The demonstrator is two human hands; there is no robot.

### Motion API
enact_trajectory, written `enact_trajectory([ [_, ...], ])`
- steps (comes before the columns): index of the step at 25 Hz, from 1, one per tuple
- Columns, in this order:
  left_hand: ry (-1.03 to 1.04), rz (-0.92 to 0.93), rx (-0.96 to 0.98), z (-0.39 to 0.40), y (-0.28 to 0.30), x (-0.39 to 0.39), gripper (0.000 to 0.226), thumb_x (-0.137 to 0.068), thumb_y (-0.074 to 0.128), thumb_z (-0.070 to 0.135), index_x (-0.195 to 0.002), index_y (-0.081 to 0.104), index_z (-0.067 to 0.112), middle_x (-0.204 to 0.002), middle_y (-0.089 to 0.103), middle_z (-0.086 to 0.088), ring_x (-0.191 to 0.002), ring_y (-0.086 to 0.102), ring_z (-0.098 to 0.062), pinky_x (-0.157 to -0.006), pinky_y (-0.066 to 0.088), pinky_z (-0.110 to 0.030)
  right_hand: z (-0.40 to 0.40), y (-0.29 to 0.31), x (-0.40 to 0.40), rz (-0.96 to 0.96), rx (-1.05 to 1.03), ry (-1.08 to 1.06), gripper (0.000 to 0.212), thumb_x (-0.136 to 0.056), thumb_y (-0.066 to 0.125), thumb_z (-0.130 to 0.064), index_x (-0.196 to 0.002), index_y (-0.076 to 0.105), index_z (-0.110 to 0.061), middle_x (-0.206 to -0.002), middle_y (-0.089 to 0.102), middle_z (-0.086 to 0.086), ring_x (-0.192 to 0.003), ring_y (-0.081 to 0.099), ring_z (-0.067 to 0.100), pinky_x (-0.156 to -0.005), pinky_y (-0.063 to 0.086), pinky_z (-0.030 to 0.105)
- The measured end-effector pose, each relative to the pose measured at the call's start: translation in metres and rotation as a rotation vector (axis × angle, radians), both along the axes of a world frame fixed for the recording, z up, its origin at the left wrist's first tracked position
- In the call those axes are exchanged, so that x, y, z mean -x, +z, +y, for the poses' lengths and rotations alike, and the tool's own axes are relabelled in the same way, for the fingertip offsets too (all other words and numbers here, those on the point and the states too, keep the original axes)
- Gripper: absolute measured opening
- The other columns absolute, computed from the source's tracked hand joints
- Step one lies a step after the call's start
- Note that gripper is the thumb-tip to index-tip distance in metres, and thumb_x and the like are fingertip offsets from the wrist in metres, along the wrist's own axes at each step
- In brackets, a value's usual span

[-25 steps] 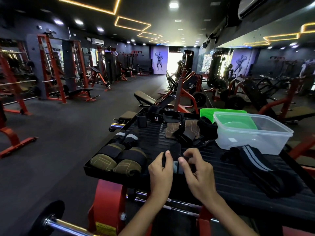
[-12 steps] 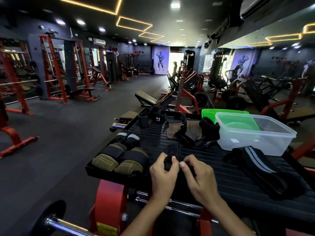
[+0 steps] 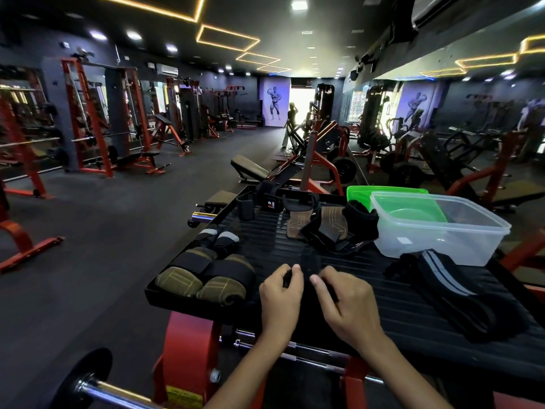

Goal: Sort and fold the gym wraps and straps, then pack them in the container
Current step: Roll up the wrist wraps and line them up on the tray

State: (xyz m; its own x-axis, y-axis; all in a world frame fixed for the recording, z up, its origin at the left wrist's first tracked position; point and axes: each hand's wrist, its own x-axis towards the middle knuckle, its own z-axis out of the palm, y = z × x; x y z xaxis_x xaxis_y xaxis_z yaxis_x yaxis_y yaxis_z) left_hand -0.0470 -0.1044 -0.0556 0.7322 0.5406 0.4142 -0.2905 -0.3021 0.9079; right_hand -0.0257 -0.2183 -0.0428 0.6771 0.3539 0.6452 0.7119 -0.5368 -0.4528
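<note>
Here we grip a black strap (image 3: 306, 268) near the platform's (image 3: 413, 314) front edge | left hand (image 3: 281, 293) curled on its left end, right hand (image 3: 345, 305) pinching its right | container (image 3: 436, 228) at the far right corner | rolled wraps (image 3: 203, 276) at the front left corner | striped wrap (image 3: 451, 287) along the right edge.

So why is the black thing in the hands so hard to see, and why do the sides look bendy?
Head view: the gym is dim, so the black strap held by the left hand and right hand blends into the black platform. Head view again: the wide-angle lens curves the edges, and bright doorway glare washes out the far end.
</note>
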Motion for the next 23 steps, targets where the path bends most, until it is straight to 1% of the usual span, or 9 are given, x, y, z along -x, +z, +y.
enact_trajectory([
  [2,-0.032,0.089,0.019,-0.003,0.003,0.001,0.045,-0.09,0.058,0.027,-0.051,0.038,0.019,-0.038,0.035,0.008,-0.04,0.033,-0.006,-0.045,0.026,-0.016,-0.001,0.0,-0.006,-0.032,-0.039,-0.028,0.04,-0.093,0.041,-0.029,-0.053,0.039,-0.022,-0.04,0.032,-0.009,-0.037,0.033,0.01,-0.042,0.024,0.021],
  [6,0.027,-0.197,-0.256,-0.002,-0.002,0.01,0.03,-0.087,0.055,0.035,-0.064,0.058,0.015,-0.051,0.049,0.011,-0.048,0.045,-0.006,-0.048,0.035,-0.014,0.008,-0.001,-0.021,0.472,-0.25,-0.031,0.05,-0.095,0.046,-0.03,-0.05,0.043,-0.009,-0.037,0.03,-0.008,-0.04,0.029,0.007,-0.05,0.024,0.03],
  [8,0.048,-0.188,-0.196,0.002,-0.004,0.004,0.033,-0.085,0.051,0.033,-0.056,0.048,0.018,-0.048,0.039,0.009,-0.045,0.035,-0.007,-0.047,0.031,-0.022,0.006,-0.001,-0.014,0.363,-0.197,-0.002,0.045,-0.094,0.048,-0.033,-0.056,0.046,-0.009,-0.041,0.036,-0.006,-0.042,0.034,0.007,-0.05,0.028,0.032],
  [11,0.039,0.042,-0.012,0.003,0.003,-0.006,0.045,-0.088,0.057,0.023,-0.048,0.039,0.017,-0.041,0.031,0.006,-0.043,0.03,-0.007,-0.047,0.026,-0.022,0.001,0.001,0.001,-0.005,0.014,-0.03,0.036,-0.092,0.043,-0.035,-0.064,0.05,-0.015,-0.045,0.043,-0.003,-0.041,0.04,0.009,-0.045,0.03,0.025],
  [13,0.02,0.074,-0.006,-0.001,0.003,-0.003,0.042,-0.089,0.06,0.021,-0.05,0.046,0.015,-0.04,0.035,0.008,-0.042,0.034,-0.006,-0.045,0.027,-0.016,0.001,0.002,-0.004,-0.024,0.006,-0.064,0.037,-0.093,0.04,-0.031,-0.058,0.043,-0.02,-0.042,0.037,-0.005,-0.038,0.036,0.009,-0.042,0.026,0.025],
  [16,0.025,-0.174,-0.163,-0.004,0.0,0.009,0.03,-0.088,0.057,0.026,-0.063,0.058,0.01,-0.051,0.047,0.012,-0.049,0.043,0.0,-0.05,0.032,-0.009,0.007,0.004,-0.015,0.317,-0.221,-0.067,0.048,-0.097,0.042,-0.03,-0.052,0.039,-0.014,-0.037,0.031,-0.007,-0.039,0.031,0.007,-0.046,0.024,0.028],
  [18,0.036,-0.228,-0.205,0.0,-0.003,0.008,0.036,-0.087,0.048,0.03,-0.058,0.051,0.009,-0.05,0.04,0.011,-0.047,0.036,-0.001,-0.047,0.03,-0.017,0.006,0.004,-0.012,0.411,-0.222,-0.018,0.049,-0.096,0.045,-0.033,-0.051,0.038,-0.015,-0.036,0.031,-0.007,-0.039,0.03,0.007,-0.047,0.023,0.025],
  [21,0.079,-0.067,-0.038,0.002,-0.002,-0.001,0.044,-0.09,0.049,0.027,-0.049,0.035,0.016,-0.04,0.029,0.008,-0.043,0.029,-0.007,-0.049,0.024,-0.028,0.0,0.0,-0.001,0.046,-0.038,0.03,0.041,-0.093,0.048,-0.039,-0.058,0.045,-0.018,-0.043,0.037,-0.008,-0.042,0.037,0.007,-0.046,0.026,0.019],
  [23,0.037,0.054,0.044,-0.005,-0.004,-0.001,0.047,-0.093,0.054,0.023,-0.049,0.039,0.015,-0.04,0.034,0.007,-0.044,0.032,-0.007,-0.05,0.027,-0.025,-0.003,-0.005,-0.001,-0.034,0.033,0.041,0.037,-0.091,0.046,-0.038,-0.061,0.048,-0.016,-0.046,0.039,-0.008,-0.043,0.037,0.007,-0.047,0.026,0.019],
])
